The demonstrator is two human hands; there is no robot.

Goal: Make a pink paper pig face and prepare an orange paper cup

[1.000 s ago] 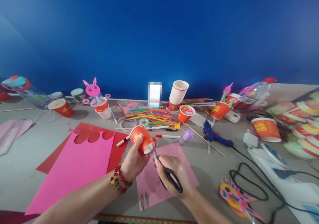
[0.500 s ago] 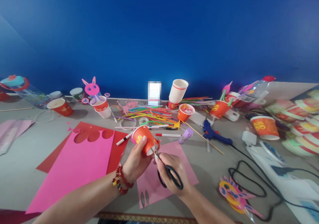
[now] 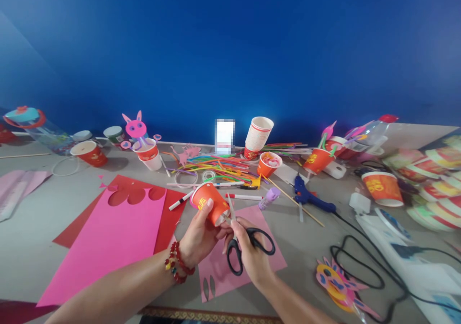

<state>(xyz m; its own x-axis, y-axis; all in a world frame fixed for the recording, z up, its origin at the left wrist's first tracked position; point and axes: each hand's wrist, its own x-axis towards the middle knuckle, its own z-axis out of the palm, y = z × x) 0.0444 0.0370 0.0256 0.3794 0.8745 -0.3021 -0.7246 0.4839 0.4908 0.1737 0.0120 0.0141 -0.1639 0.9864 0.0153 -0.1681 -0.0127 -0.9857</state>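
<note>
In my left hand (image 3: 198, 235) is an orange paper cup (image 3: 209, 201) with yellow print, tipped so its base faces toward the lower right. My thumb presses on its side, and a red beaded bracelet circles that wrist. My right hand (image 3: 252, 252) grips black-handled scissors (image 3: 234, 235), whose blades are spread beside the cup's base. One blade points upward and the other lies against the base; whether it pierces the base I cannot tell. Below both hands lies a light pink sheet (image 3: 248, 271) with two leaf-shaped holes near its lower left corner.
Left of my arms, a bright pink sheet (image 3: 122, 247) with round cut-outs overlaps a red sheet (image 3: 173, 223). Pipe cleaners (image 3: 223, 168) lie behind the cup. A blue glue gun (image 3: 313, 199) with a black cord rests on the right, near a purple glue stick (image 3: 269, 198).
The scissors' blades have spread apart, and the handles have parted with them. My right hand has turned slightly, while the cup stays in my left hand near the same spot.
</note>
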